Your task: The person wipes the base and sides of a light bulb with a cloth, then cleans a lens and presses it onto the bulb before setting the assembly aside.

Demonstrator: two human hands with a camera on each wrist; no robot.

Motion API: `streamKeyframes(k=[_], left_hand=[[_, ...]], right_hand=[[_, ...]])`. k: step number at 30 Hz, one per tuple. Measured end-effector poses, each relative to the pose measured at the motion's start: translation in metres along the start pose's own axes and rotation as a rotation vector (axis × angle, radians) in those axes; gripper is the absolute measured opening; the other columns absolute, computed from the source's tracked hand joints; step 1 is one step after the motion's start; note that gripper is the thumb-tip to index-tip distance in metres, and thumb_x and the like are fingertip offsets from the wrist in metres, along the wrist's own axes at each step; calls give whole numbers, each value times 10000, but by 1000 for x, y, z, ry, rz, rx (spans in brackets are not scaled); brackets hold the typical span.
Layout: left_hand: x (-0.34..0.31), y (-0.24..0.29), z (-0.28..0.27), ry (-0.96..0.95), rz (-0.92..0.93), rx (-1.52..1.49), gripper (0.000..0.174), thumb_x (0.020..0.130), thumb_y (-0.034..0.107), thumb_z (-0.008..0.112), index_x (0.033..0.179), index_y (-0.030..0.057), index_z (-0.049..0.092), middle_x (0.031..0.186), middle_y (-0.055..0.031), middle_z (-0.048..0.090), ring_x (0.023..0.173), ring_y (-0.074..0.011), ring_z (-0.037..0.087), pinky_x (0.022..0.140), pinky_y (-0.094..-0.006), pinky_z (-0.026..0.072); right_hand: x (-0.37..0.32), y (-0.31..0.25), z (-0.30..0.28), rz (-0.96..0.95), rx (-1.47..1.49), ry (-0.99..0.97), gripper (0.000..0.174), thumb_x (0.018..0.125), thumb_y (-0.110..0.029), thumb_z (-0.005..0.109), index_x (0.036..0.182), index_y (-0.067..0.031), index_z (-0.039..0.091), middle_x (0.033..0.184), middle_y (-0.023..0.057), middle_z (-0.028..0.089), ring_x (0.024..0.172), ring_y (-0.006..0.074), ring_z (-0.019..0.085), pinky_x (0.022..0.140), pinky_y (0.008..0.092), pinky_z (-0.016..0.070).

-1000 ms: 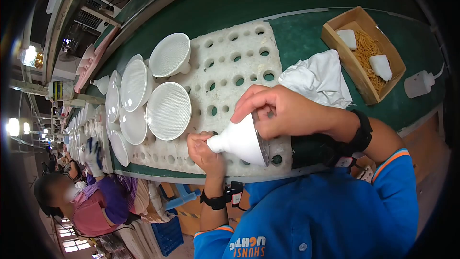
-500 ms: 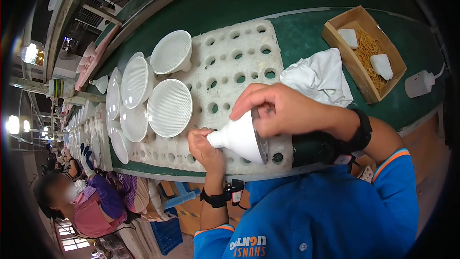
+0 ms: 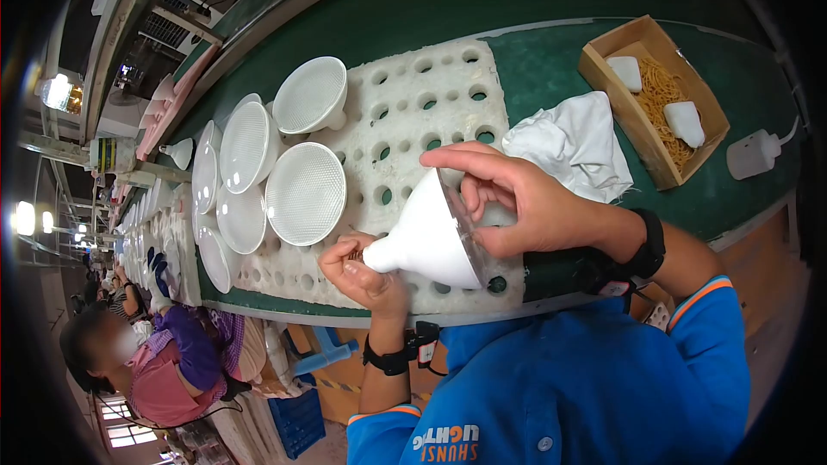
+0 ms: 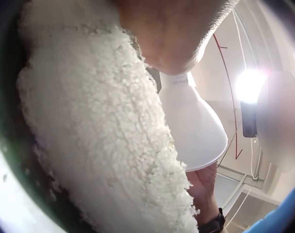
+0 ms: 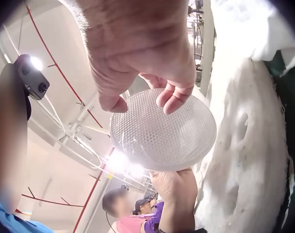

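Note:
A white reflector bulb (image 3: pixel 422 237) lies sideways over the near edge of the foam board (image 3: pixel 401 103). My left hand (image 3: pixel 366 275) grips its narrow end, where a bit of metal screw base shows between the fingers. In the left wrist view the bulb's flared body (image 4: pixel 191 124) hangs below that hand. My right hand (image 3: pixel 538 202) is at the wide end, its index finger stretched across the top of the rim. Thumb and bent fingers, spread apart, overlap the upper edge of the dimpled lens (image 5: pixel 162 131) in the right wrist view.
Several bulbs stand lens-up at the board's left, one (image 3: pixel 305 194) nearest my hands. To the right lie a crumpled white cloth (image 3: pixel 568 146), a wooden box (image 3: pixel 603 77) with rubber bands and white blocks, and a white bottle (image 3: pixel 754 153). Another person (image 3: pixel 172 362) sits at left.
My right hand has shifted up from the bulb's side, and its index finger has straightened over the rim. My left hand and the bulb's narrow end have moved slightly left; its screw base now shows.

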State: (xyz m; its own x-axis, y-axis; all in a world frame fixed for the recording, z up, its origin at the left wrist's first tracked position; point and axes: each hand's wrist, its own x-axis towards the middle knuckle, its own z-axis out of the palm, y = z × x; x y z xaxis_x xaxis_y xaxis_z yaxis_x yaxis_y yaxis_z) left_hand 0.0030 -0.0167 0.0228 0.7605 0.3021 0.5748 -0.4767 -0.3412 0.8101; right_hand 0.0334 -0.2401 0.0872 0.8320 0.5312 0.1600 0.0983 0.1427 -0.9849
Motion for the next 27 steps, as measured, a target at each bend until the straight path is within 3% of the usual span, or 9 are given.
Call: streamKeyframes(k=[2, 7, 8, 11, 14, 20, 23, 26, 27], left_hand=[[1, 2, 2, 39, -29, 117, 428, 986, 440, 347, 930, 23, 429, 721, -65, 473, 644, -133, 475, 623, -275, 412], [7, -1, -18, -204, -413, 92, 320, 956, 280, 419, 808, 7, 499, 697, -48, 497, 618, -107, 455, 577, -249, 375], [8, 0, -21, -226, -503, 58, 320, 955, 271, 432, 781, 12, 501, 688, -40, 501, 603, -95, 453, 553, -241, 372], [13, 10, -25, -253, -706, -67, 283, 952, 248, 457, 783, 26, 501, 653, -18, 505, 537, -59, 423, 465, -214, 338], [9, 15, -22, -199, -720, -120, 290, 954, 253, 451, 770, 33, 496, 633, -7, 498, 497, -41, 399, 418, -199, 305], [3, 10, -21, -149, -642, -75, 296, 948, 251, 445, 771, 18, 492, 641, -11, 495, 548, -52, 418, 476, -212, 335], [-3, -1, -26, -167, -520, -58, 279, 933, 227, 431, 777, 5, 494, 673, -28, 502, 622, -75, 430, 567, -233, 362], [-6, -11, -27, -181, -311, 21, 365, 975, 344, 415, 789, 34, 463, 615, -10, 460, 488, -51, 409, 423, -212, 313], [-6, -10, -26, -176, -274, 1, 364, 973, 351, 418, 804, 32, 461, 634, -17, 464, 522, -59, 421, 459, -215, 331]], right_hand=[[0, 3, -2, -86, -121, -10, 750, 660, 8, 630, 1376, -42, 415, 1171, 41, 427, 856, 75, 442, 832, 204, 402], [-9, 1, 9, -120, -248, -18, 725, 666, -124, 701, 1338, -42, 442, 1274, 87, 407, 928, 148, 469, 804, 240, 437], [-9, -3, 12, -65, -233, 10, 752, 617, -52, 694, 1331, -51, 457, 1294, 71, 403, 886, 107, 446, 817, 229, 433], [-7, -6, 15, 24, -163, 25, 732, 645, -136, 723, 1320, -50, 453, 1267, 71, 403, 949, 154, 465, 780, 243, 439], [-5, -9, 16, 62, -157, -8, 724, 643, -127, 717, 1314, -55, 455, 1244, 71, 408, 935, 153, 460, 773, 248, 441], [-7, -16, 23, 93, -94, 51, 693, 621, -18, 676, 1289, -71, 501, 1224, 46, 412, 868, 89, 436, 759, 192, 433], [-3, -13, 19, 134, -143, 33, 539, 687, -9, 620, 1221, -46, 557, 1192, 49, 448, 881, 82, 452, 734, 190, 438], [3, 0, 11, 90, -62, 22, 391, 769, 4, 533, 1153, -20, 598, 1116, 49, 506, 843, 66, 484, 700, 192, 433], [3, -1, 9, 179, 66, 37, 373, 785, 7, 510, 1147, -15, 601, 1090, 46, 521, 824, 62, 492, 695, 192, 428]])
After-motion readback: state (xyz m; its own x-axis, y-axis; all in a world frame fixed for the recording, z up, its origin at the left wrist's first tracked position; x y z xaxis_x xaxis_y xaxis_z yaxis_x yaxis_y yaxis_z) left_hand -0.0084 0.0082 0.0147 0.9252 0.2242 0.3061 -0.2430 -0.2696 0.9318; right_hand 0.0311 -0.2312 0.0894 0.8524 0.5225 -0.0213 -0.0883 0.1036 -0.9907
